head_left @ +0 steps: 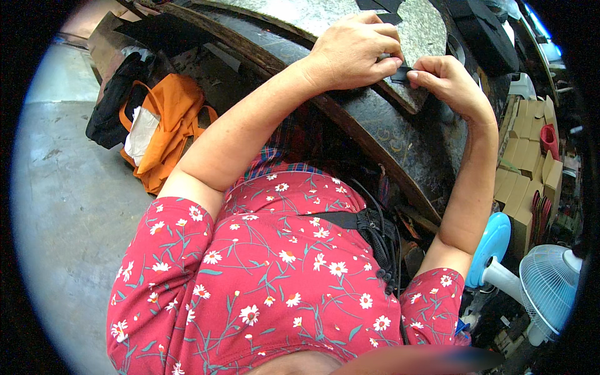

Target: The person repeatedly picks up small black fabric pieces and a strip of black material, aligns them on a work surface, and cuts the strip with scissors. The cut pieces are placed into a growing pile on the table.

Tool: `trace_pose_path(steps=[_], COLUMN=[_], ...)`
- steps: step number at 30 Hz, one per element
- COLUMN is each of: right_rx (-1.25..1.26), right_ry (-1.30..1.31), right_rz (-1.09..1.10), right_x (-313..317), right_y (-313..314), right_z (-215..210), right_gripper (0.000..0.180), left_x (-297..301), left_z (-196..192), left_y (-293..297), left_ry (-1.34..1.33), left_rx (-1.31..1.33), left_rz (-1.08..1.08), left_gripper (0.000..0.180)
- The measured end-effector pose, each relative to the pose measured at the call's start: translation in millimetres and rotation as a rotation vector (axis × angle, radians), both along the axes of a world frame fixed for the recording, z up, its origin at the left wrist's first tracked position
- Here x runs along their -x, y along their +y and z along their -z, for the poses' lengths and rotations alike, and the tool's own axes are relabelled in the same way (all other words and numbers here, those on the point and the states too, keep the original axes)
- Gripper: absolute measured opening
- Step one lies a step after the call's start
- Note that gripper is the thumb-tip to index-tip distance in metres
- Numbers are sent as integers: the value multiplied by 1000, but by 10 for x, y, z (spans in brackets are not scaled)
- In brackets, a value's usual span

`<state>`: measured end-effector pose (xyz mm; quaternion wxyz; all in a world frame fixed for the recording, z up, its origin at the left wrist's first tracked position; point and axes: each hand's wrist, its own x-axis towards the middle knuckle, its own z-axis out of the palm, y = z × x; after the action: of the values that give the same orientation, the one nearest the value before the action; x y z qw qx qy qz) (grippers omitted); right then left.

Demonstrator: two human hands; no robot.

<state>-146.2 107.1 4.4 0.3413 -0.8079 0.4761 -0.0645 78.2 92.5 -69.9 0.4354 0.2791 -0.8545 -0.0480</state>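
Note:
A small black flat strip [400,74] is stretched between my two hands, above the edge of a grey speckled board. My left hand [357,51] is bent over it with thumb and fingers pinched at the strip's left end. At the other end, my right hand [451,86] pinches the strip between thumb and curled fingers. The strip's ends are hidden by my fingertips, and its exact kind is too small to tell. The speckled board [425,30] lies on the dark worktable under and beyond my hands. More black flat pieces [379,6] rest on it at the far edge.
The dark worktable [400,134] has a worn wooden edge close to my body. A black block-like object [484,37] stands at the far right. Tan cartons [522,156] and a blue fan [550,290] are at the right. An orange bag [165,128] sits at the left.

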Motion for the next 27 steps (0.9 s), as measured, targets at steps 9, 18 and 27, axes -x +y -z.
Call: trace_pose_path(steps=[9, 18, 27], right_rx=[0, 154, 199], right_ry=[29, 42, 143], right_rz=[-3, 195, 179], right_x=[-28, 57, 6], right_y=[23, 70, 78], right_z=[-49, 14, 6], right_gripper=[30, 31, 32], left_x=[-30, -32, -42], left_z=[-41, -55, -59], left_y=[33, 44, 46], left_ry=[-58, -83, -91], left_rx=[27, 21, 34], left_rz=[-16, -15, -12], left_gripper=[24, 26, 25])
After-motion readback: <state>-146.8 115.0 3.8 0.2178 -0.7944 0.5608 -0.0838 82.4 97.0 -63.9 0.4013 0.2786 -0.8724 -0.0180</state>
